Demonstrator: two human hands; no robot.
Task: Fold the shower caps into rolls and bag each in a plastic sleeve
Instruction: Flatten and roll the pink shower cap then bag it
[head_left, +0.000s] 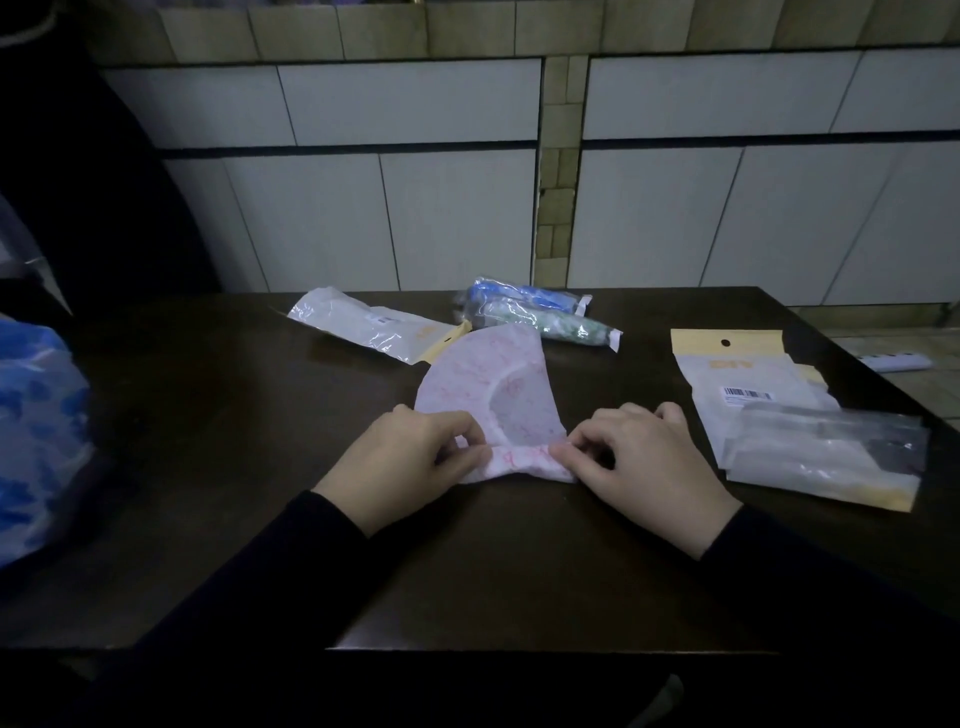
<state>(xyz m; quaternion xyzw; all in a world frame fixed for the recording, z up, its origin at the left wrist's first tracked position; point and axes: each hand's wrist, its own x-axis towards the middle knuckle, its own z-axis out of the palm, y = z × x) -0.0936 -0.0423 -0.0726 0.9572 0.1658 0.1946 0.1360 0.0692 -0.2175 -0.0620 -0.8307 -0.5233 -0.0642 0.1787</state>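
Both my hands are pinching the near edge of a thin white shower cap with pink print (485, 387), left hand (415, 462) on one end, right hand (644, 457) on the other. It lies flat mid dark tabletop (249, 415), folded to a wedge, near edge rolled over a bit.

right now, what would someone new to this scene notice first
First, the pink-patterned shower cap at the centre of the dark table, its near edge pinched and turned up by the left hand and the right hand. Behind it lie two bagged rolls, one blue and one green, with a white sleeve to their left. A stack of empty plastic sleeves sits on the right.
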